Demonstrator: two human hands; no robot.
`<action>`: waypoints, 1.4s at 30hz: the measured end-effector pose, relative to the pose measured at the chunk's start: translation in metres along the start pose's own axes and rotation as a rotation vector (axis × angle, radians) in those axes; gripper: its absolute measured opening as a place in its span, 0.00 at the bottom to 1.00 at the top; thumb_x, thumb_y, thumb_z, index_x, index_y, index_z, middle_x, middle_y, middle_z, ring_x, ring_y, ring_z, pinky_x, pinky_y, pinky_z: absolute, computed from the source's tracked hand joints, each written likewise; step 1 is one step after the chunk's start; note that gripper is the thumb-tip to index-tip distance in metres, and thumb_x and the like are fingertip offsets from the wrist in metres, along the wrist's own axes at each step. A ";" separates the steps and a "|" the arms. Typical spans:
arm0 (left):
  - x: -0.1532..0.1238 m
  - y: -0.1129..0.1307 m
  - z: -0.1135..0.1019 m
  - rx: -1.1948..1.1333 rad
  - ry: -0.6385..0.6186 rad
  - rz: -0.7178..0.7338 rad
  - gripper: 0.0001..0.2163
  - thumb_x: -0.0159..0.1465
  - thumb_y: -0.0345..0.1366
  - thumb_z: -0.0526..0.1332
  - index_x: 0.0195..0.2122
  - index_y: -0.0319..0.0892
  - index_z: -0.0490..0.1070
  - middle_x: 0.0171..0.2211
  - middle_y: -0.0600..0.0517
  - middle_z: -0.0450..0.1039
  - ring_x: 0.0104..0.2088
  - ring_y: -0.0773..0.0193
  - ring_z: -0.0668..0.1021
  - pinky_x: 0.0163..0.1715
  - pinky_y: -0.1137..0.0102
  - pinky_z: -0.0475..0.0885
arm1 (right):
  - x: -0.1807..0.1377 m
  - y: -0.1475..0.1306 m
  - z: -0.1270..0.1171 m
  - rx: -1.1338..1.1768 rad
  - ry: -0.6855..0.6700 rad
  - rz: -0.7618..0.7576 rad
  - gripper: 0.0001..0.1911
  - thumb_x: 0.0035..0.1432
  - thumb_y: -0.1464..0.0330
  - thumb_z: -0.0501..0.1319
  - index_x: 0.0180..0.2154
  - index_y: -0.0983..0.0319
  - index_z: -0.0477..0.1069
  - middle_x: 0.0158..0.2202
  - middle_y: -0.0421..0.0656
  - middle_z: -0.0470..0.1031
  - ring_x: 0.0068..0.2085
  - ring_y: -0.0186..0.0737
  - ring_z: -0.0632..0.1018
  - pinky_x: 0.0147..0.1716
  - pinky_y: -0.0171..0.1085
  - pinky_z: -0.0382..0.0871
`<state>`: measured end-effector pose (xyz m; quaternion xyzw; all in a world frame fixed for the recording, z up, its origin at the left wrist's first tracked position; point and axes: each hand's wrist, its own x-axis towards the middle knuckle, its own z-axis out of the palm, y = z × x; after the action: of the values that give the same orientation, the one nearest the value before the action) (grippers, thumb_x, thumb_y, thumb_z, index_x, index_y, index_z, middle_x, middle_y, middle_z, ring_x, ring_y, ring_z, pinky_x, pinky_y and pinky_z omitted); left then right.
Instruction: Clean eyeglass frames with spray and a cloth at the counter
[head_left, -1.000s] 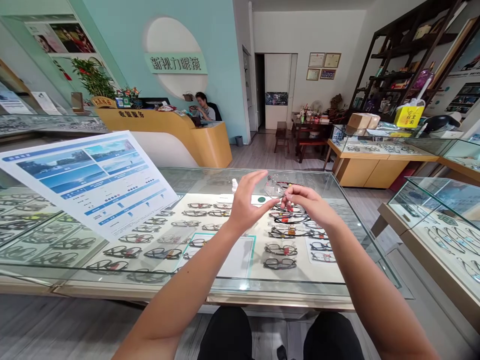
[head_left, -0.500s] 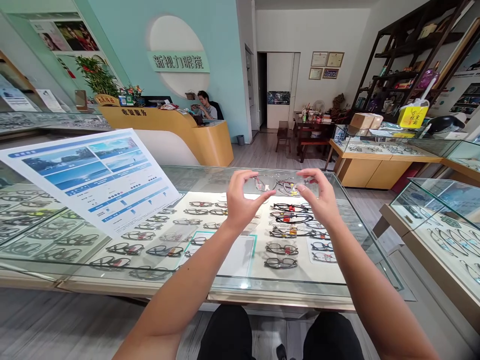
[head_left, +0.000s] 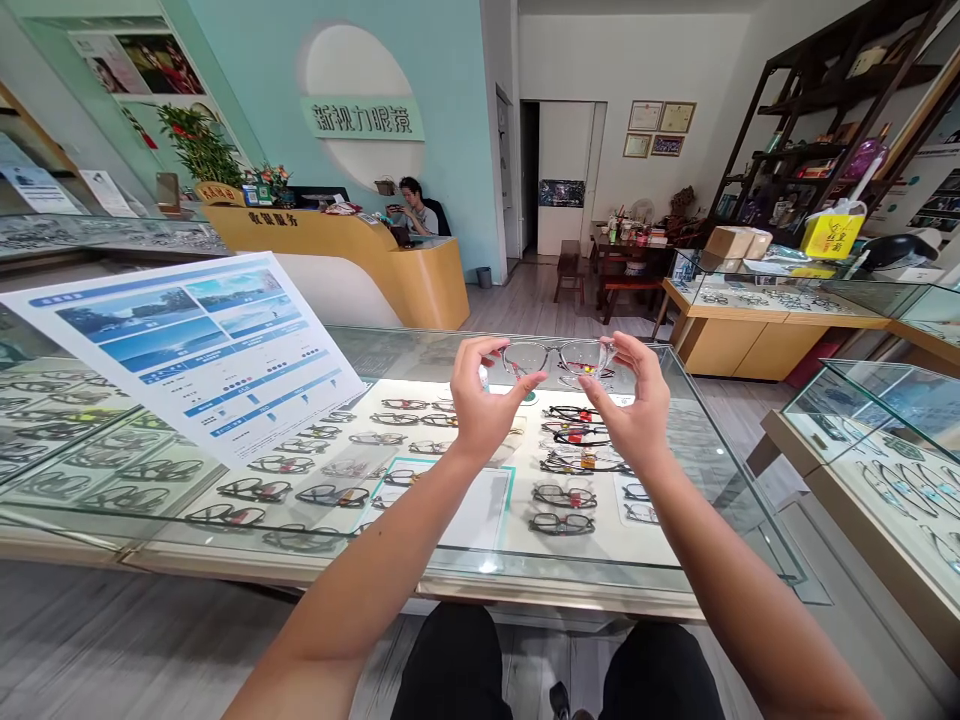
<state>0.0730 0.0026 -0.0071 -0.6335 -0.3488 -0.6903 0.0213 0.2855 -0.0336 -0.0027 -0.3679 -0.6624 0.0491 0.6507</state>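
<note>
A pair of clear-framed eyeglasses (head_left: 556, 349) is held up above the glass display case (head_left: 465, 565), its lenses facing me. My left hand (head_left: 484, 395) pinches the left end of the frame between thumb and fingers. At the opposite end, my right hand (head_left: 634, 395) grips the frame in the same manner, thumb below and fingers above. Through the lenses, parts of the glasses in the case show. Under the glass top lie rows of eyeglasses (head_left: 562, 496), several with red tags.
A printed sheet with blue pictures (head_left: 247, 355) stands tilted on the case at left. Another glass case (head_left: 892, 470) is at right. Behind are a yellow reception counter (head_left: 427, 275) with a seated person (head_left: 414, 212), and a wooden table (head_left: 637, 245) with benches.
The eyeglasses have turned more squarely toward me and risen slightly. My right hand has shifted a little left, and the view has moved slightly.
</note>
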 end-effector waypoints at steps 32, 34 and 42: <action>0.102 0.088 0.010 -0.010 0.027 0.092 0.26 0.60 0.57 0.78 0.52 0.47 0.79 0.45 0.48 0.82 0.45 0.56 0.84 0.43 0.61 0.81 | 0.092 -0.081 -0.062 -0.364 0.105 -0.073 0.29 0.66 0.51 0.72 0.63 0.54 0.78 0.57 0.51 0.85 0.53 0.57 0.86 0.60 0.65 0.80; 0.101 0.091 0.010 0.017 0.047 0.111 0.26 0.60 0.57 0.78 0.51 0.47 0.79 0.45 0.48 0.82 0.44 0.57 0.83 0.43 0.61 0.80 | 0.091 -0.079 -0.062 -0.357 0.103 -0.085 0.29 0.67 0.50 0.71 0.63 0.55 0.78 0.56 0.52 0.85 0.53 0.58 0.87 0.60 0.66 0.80; 0.099 0.097 0.008 0.066 0.073 0.186 0.23 0.62 0.56 0.77 0.49 0.46 0.79 0.42 0.50 0.80 0.44 0.58 0.83 0.43 0.62 0.79 | 0.091 -0.078 -0.061 -0.378 0.085 -0.059 0.30 0.68 0.48 0.70 0.64 0.56 0.79 0.56 0.53 0.86 0.53 0.60 0.87 0.60 0.69 0.79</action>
<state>0.1056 -0.0255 0.1250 -0.6366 -0.3101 -0.6960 0.1191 0.3180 -0.0651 0.1239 -0.4656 -0.6421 -0.1107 0.5988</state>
